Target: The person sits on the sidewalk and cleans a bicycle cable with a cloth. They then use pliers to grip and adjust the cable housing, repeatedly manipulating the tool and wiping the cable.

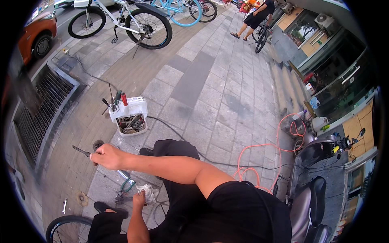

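Note:
My right arm stretches across to the left, and my right hand (107, 156) is closed around a thin dark rod (81, 151) whose tip points left. A dark toothed round part (98, 143) shows just beyond that hand. Lower down, my left hand (139, 199) has its fingers closed beside a crumpled whitish sheet (148, 193); what they grip is hidden. Green-handled pliers (129, 185) lie on the paving close by, next to a dark metal part (120, 198). A white toolbox (139, 106) stands open ahead, full of small metal parts, with a red-handled screwdriver (124, 99) upright in it.
A bicycle wheel (69, 227), a wrench (65, 206) and a flat ring (82, 198) lie at lower left. A metal grate (45, 106) is farther left. An orange hose (251, 146) and black cable (178, 133) cross toward a scooter (308, 202). Bicycles (150, 30) and a person (259, 14) are beyond.

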